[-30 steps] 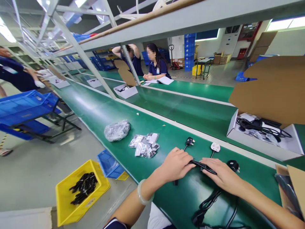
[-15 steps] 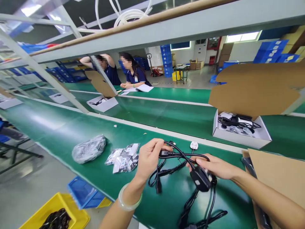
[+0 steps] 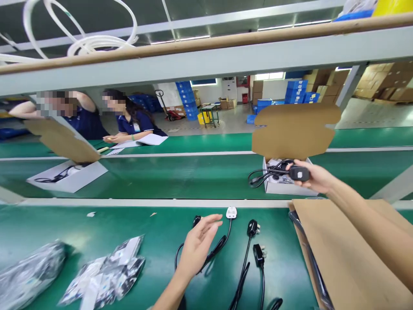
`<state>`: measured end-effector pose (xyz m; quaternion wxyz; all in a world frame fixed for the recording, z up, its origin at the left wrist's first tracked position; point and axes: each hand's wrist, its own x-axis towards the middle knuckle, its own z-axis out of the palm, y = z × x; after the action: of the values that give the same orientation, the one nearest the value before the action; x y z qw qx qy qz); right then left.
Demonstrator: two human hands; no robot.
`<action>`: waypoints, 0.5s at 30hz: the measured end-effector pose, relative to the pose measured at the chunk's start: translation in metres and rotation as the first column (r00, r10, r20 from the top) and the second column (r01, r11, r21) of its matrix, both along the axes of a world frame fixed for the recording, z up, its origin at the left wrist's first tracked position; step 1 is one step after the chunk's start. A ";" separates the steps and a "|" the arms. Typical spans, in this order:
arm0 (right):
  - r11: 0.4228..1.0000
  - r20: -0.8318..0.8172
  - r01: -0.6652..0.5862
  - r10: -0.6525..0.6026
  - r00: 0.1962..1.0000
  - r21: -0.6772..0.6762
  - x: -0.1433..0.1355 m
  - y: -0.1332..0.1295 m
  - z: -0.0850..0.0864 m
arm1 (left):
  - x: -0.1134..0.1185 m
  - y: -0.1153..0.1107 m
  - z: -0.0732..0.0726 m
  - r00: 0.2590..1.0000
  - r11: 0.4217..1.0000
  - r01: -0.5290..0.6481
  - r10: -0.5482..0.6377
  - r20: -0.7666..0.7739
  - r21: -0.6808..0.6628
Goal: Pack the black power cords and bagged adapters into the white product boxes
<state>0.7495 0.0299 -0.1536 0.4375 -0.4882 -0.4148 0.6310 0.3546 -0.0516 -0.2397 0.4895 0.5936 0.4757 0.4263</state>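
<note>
My right hand (image 3: 314,175) grips a black power cord (image 3: 299,173) by its plug, with the bundled cable hanging to the left. It is held over an open white box (image 3: 284,188) with a raised brown cardboard lid (image 3: 295,129); black cable and small parts show inside, partly hidden by the cord. My left hand (image 3: 201,243) hovers above the green bench with fingers stretched out and nothing in them. Beside it lies a cord with a white plug (image 3: 231,212). Two more black plugs (image 3: 252,227) with cables rest to its right.
Clear bags of small parts (image 3: 106,271) and a grey plastic-wrapped bundle (image 3: 35,275) lie at left. Flat brown cardboard (image 3: 351,245) covers the right side. Another open white box (image 3: 67,177) stands on the far belt. A shelf beam (image 3: 206,64) crosses overhead. Two people sit beyond.
My right hand has carried the black power cord up and away to the open box. My left hand has let go of the cord and opened. The view has swung right.
</note>
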 end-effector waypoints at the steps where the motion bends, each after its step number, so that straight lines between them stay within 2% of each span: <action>1: 0.998 0.031 0.054 -0.054 0.998 0.014 0.028 0.009 0.001 | -0.005 0.000 -0.002 0.999 1.000 -0.017 0.016 -0.042 -0.010; 3: 0.990 0.142 0.140 -0.141 0.980 0.011 0.079 0.025 -0.006 | -0.016 -0.001 -0.008 0.992 0.998 -0.061 0.056 -0.109 -0.036; 5: 0.976 0.399 0.216 -0.186 0.898 -0.031 0.118 0.040 -0.026 | -0.028 -0.002 -0.014 0.983 0.993 -0.105 0.096 -0.155 -0.053; 7: 0.947 0.664 0.318 -0.207 0.719 -0.049 0.140 0.051 -0.054 | -0.039 -0.006 -0.019 0.973 0.989 -0.137 0.122 -0.198 -0.063; 9: 0.928 0.834 0.370 -0.231 0.500 0.035 0.150 0.060 -0.086 | -0.051 -0.010 -0.025 0.960 0.982 -0.173 0.152 -0.233 -0.071; 11: 0.945 0.933 0.281 -0.244 0.266 0.167 0.155 0.066 -0.112 | -0.064 -0.015 -0.032 0.948 0.974 -0.212 0.184 -0.258 -0.085; 13: 0.966 0.974 0.146 -0.223 0.048 0.214 0.161 0.069 -0.129 | -0.078 -0.020 -0.038 0.934 0.959 -0.264 0.230 -0.273 -0.098; 14: 0.973 0.978 0.104 -0.207 -0.015 0.208 0.166 0.069 -0.133 | -0.086 -0.023 -0.041 0.925 0.950 -0.296 0.259 -0.277 -0.100; 15: 0.977 0.981 0.090 -0.192 -0.036 0.194 0.170 0.068 -0.135 | -0.094 -0.025 -0.045 0.916 0.940 -0.327 0.289 -0.279 -0.101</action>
<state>0.9196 0.0976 -0.2888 0.0891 -0.8146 -0.5723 0.0303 0.2606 -0.0770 -0.2842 0.3914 0.5244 0.6532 0.3809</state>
